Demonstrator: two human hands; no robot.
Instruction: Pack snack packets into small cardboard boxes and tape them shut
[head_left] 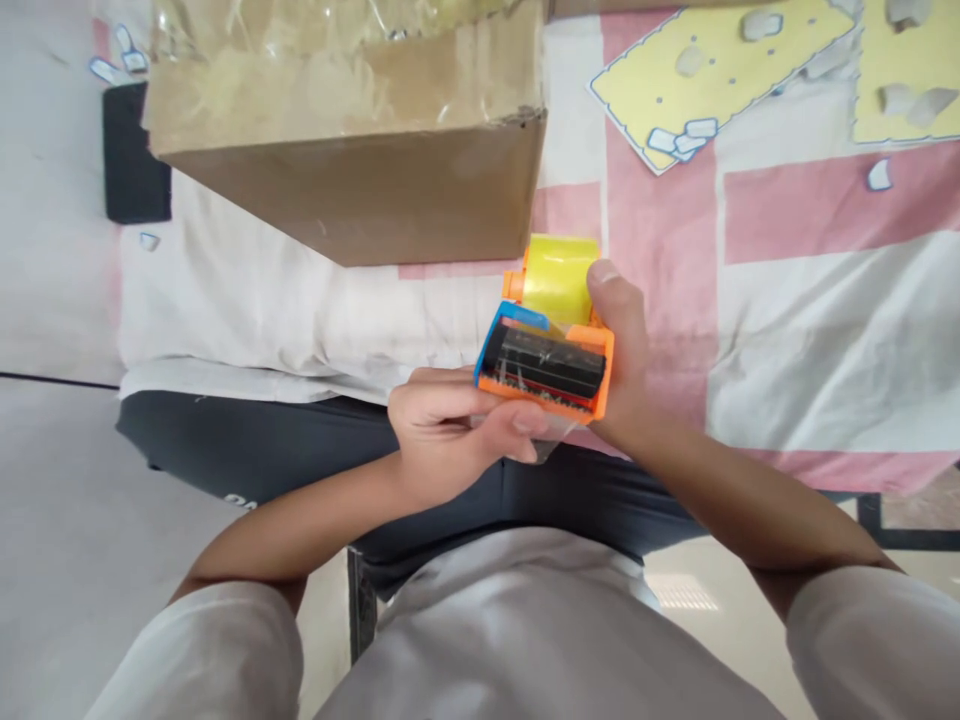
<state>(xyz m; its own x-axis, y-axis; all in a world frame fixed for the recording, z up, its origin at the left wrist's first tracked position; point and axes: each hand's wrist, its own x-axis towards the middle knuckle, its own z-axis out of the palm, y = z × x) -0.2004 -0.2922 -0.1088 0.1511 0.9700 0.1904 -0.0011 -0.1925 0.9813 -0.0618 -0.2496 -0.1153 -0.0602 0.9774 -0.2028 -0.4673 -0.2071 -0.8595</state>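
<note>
- Held in the air over the near edge of the pink-and-white cloth: a tape dispenser, tilted, with the black roller on the near side and the yellow tape roll beyond.
- Close by the near right corner of the cardboard box; touching or apart, hard to tell.
- Probably light enough for one hand, with most of the weight in the roll.
- Judge the orange-and-blue frame as stiff plastic, unlikely to give under a squeeze and not very fragile.
- Expect a slick feel on the glossy roll; take hold at the side walls of the frame for better purchase.
- Keep skin off the toothed edge below the roller: likely sharp.
- Treat the clear tape strip as thin, floppy and sticky; best taken by the free end, without folding it over.
- Right hand: curled in on the right side of the dispenser, thumb along the roll; fingers mostly hidden, exact grip impossible to tell.
- Left hand: drawn together just under the toothed edge, thumb against fingers, apparently pinching the strip; exact contact too blurred to tell.
</note>
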